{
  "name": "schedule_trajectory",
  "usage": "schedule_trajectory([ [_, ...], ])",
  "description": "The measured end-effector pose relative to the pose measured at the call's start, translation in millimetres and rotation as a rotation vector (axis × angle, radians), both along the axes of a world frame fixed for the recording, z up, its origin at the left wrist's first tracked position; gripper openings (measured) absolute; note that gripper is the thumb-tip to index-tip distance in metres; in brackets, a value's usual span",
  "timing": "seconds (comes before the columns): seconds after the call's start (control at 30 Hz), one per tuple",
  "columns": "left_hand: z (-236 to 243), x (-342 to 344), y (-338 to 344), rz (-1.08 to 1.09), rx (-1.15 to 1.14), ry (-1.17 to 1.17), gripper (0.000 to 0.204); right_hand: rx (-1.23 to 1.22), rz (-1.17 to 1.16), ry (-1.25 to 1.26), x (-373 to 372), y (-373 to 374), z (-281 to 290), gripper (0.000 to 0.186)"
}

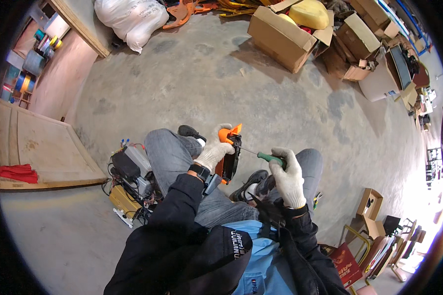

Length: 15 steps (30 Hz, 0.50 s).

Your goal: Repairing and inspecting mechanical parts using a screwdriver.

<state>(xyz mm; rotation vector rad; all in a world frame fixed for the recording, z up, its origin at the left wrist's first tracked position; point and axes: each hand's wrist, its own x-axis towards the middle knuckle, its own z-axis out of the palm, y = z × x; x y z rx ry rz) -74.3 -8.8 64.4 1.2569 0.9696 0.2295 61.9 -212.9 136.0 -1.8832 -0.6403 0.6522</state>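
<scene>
My left hand (pixel 212 154), in a white knit glove, is closed around an orange-and-black plastic housing (pixel 236 147). The housing stands on end between my bent legs; its exact kind is not clear. In my gloved right hand (pixel 290 181) is a screwdriver (pixel 270 158) with a green handle. Its thin shaft points left, and the tip meets or nearly meets the black side of the housing. Part of the handle is hidden by my fingers.
Beside my left knee lie several battery-like boxes and wires (pixel 133 169). Pliers (pixel 317 200) rest on the floor by my right leg. Cardboard boxes (pixel 280 37) and a white sack (pixel 133 22) stand ahead. A wooden panel (pixel 49 142) is at the left, with an opened small carton (pixel 370 204) at right.
</scene>
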Motion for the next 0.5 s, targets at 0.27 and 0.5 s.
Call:
schedule_trajectory([
  [0.27,-0.2,-0.4,0.5,-0.009,-0.039,-0.032,0.078,-0.117,-0.039,0.229,5.6,0.2,3.9,0.032],
  [0.5,-5.3,1.5,-0.5,-0.006,0.018,-0.007,0.079,0.005,0.007,0.057,5.7,-2.8,-5.9,0.032],
])
